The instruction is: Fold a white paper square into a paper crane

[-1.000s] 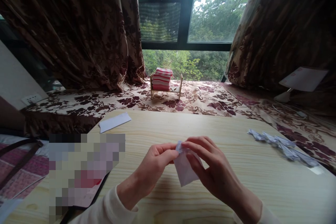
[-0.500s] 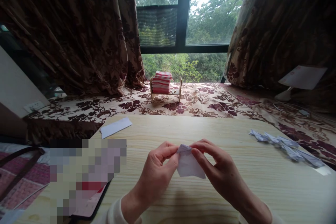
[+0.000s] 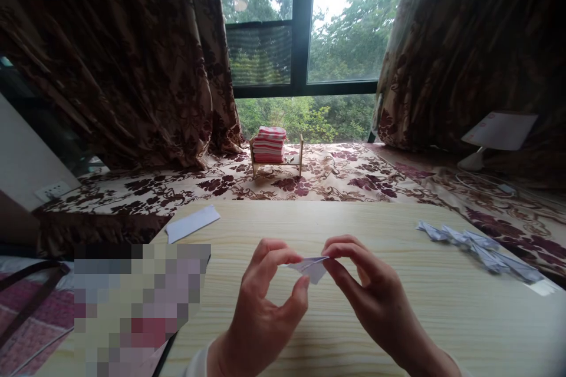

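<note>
I hold a small folded piece of white paper (image 3: pixel 312 267) above the pale wooden table (image 3: pixel 398 306). My left hand (image 3: pixel 269 306) pinches its left end between thumb and forefinger. My right hand (image 3: pixel 358 283) pinches its right end the same way. The paper lies nearly edge-on to me, a pointed flap hanging below the fingers. Both hands hover over the middle of the table, close to my body.
A white folded paper slip (image 3: pixel 192 222) lies at the table's far left. A row of folded paper pieces (image 3: pixel 480 247) lies at the right. A blurred-out object (image 3: pixel 137 300) covers the left front. Behind, a striped cloth stack on a small wooden rack (image 3: pixel 274 148) stands by the window.
The paper has been turned from facing me to nearly flat and edge-on, and both hands have risen slightly with it. The view has shifted a little.
</note>
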`<state>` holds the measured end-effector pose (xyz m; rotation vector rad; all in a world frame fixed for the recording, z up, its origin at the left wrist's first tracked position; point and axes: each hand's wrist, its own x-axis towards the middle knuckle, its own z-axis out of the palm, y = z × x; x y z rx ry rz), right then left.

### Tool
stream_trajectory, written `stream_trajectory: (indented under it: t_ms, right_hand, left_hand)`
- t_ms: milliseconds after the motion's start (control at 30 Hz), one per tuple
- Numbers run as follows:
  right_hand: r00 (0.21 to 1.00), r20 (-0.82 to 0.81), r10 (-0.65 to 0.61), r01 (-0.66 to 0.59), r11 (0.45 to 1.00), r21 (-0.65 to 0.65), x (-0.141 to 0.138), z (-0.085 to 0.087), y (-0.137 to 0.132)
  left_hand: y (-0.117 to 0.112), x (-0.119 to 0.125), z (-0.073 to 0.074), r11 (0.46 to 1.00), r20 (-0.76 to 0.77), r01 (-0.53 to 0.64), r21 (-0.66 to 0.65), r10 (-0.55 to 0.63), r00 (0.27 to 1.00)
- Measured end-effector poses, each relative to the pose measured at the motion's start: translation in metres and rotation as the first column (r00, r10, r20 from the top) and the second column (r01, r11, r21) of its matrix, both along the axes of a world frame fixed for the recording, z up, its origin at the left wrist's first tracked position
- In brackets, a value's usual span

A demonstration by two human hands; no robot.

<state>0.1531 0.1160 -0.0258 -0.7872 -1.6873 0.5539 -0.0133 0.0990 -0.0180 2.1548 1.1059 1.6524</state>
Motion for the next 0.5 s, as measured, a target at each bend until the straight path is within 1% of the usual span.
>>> stream_trajectory:
  t_ms: [67,133,300,500]
  right_hand:
    - [0.999,-0.032,0.009,-0.01,0.999,-0.037,0.0003,-0.0006,0.0]
    - [0.999,-0.05,0.013,-0.016,0.998,-0.053,0.0002,-0.0014,-0.0002]
    - [0.996,-0.078,0.036,-0.043,0.995,-0.092,-0.0007,-0.0015,-0.0004]
    - [0.995,-0.083,0.061,-0.069,0.993,-0.094,-0.0016,-0.0015,-0.0003]
  left_hand:
    - [-0.0011,-0.0011,0.0007,0.998,-0.024,-0.012,0.06,0.013,1.0]
    - [-0.0017,-0.0016,0.0004,0.996,-0.049,-0.008,0.084,0.012,0.999]
    - [-0.0008,-0.0008,0.0,0.998,-0.043,-0.019,0.066,0.022,0.999]
    - [-0.0007,-0.0006,0.0024,0.996,-0.046,0.031,0.079,-0.027,0.999]
